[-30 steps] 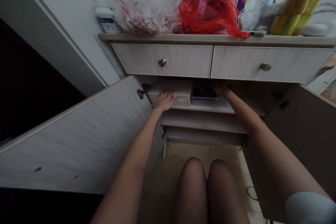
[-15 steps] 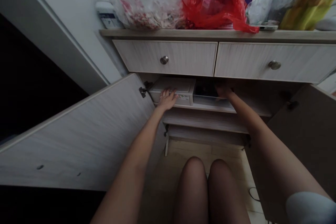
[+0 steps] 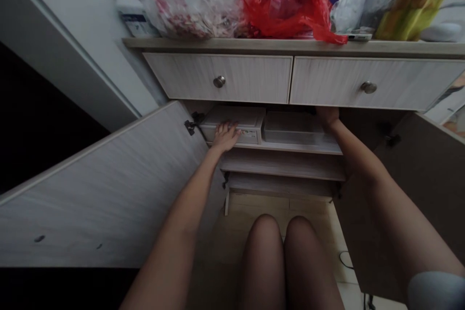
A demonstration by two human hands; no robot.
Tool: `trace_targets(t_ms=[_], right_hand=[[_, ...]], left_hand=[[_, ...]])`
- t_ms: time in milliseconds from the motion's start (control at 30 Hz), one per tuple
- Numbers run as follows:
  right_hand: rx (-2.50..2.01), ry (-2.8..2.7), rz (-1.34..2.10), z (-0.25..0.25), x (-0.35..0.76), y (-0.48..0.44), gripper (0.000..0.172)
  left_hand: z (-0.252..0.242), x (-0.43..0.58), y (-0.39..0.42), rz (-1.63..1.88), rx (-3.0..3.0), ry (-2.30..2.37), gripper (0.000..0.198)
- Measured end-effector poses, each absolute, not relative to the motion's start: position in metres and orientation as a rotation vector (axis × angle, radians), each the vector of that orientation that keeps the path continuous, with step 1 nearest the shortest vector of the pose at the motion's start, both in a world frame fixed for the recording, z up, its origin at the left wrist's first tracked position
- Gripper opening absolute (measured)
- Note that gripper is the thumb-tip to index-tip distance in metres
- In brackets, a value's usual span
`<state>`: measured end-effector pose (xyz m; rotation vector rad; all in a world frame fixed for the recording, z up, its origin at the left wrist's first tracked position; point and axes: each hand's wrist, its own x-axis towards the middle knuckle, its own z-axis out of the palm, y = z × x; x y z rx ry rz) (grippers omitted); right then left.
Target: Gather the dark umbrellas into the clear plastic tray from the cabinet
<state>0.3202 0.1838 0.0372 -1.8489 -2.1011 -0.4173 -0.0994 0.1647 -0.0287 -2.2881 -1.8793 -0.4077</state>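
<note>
On the cabinet's upper shelf, at the left, lies a flat white storage box with a small label on its front. My left hand rests on its front top edge, fingers spread. Beside it stands a low, translucent plastic box. My right hand reaches in over the right rear part of that translucent box, below the drawer. Its fingers are hidden in shadow, so what they hold or touch does not show.
Two cabinet doors stand open, left and right. Above are two knobbed drawers. The cabinet top carries a red plastic bag, a clear bag, a white bottle and a yellow package. A lower shelf runs beneath.
My right hand has moved to the right and deeper in. The dark contents seen in the translucent box are no longer visible there. My left hand stays on the white box.
</note>
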Motion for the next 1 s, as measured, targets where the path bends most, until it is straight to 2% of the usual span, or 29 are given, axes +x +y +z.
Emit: trace_targets(t_ms=[133, 333, 467, 667, 767, 1000], right_hand=[[-2.102, -1.742, -0.427, 0.022, 0.347, 0.173, 0.062], [-2.458, -1.247, -0.165, -0.019, 0.374, 0.162, 0.091], [-2.577, -1.157, -0.005, -0.038, 0.378, 0.165, 0.099], [-2.645, -1.044, 0.153, -0.042, 0.38, 0.177, 0.125], [-2.649, -1.037, 0.195, -0.043, 0.381, 0.176, 0.119], [-2.581, -1.439, 0.011, -0.061, 0.377, 0.152, 0.082]], left_hand=[[-0.028, -0.1, 0.166, -0.39, -2.282, -1.897, 0.062], [-0.024, -0.098, 0.164, -0.359, -2.279, -1.9, 0.062], [-0.025, -0.098, 0.164, -0.363, -2.277, -1.895, 0.061], [-0.025, -0.098, 0.165, -0.355, -2.283, -1.904, 0.06], [-0.024, -0.098, 0.164, -0.348, -2.289, -1.911, 0.06], [-0.023, -0.097, 0.165, -0.333, -2.287, -1.914, 0.061]])
